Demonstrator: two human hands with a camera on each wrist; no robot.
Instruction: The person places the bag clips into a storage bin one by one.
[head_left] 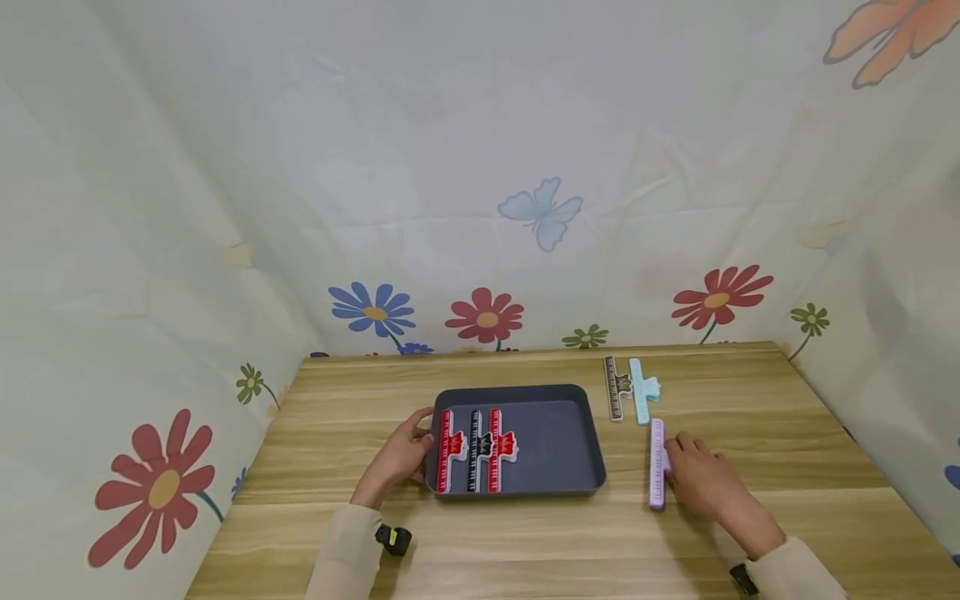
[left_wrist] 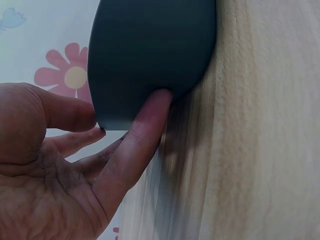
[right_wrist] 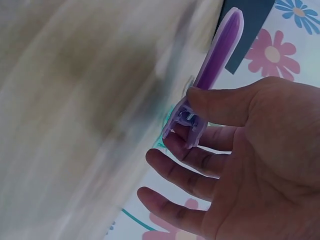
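A dark grey baking tray [head_left: 551, 450] lies on the table with three clips in it: a red clip [head_left: 446, 450], a black clip [head_left: 474, 454] and another red clip [head_left: 495, 450]. My left hand [head_left: 401, 454] holds the tray's left side, with fingertips at the rim and lower wall [left_wrist: 150, 65]. To the right of the tray, my right hand [head_left: 701, 475] pinches a lilac clip [head_left: 657, 462] by its handle between thumb and fingers. The right wrist view shows this clip [right_wrist: 220, 50] raised off the table, its long jaws together.
Behind the lilac clip, a brown-black clip [head_left: 613, 390] and a light blue clip [head_left: 640, 392] lie side by side on the wooden table [head_left: 525, 550]. A flower-patterned cloth [head_left: 450, 208] hangs around the table's back and sides.
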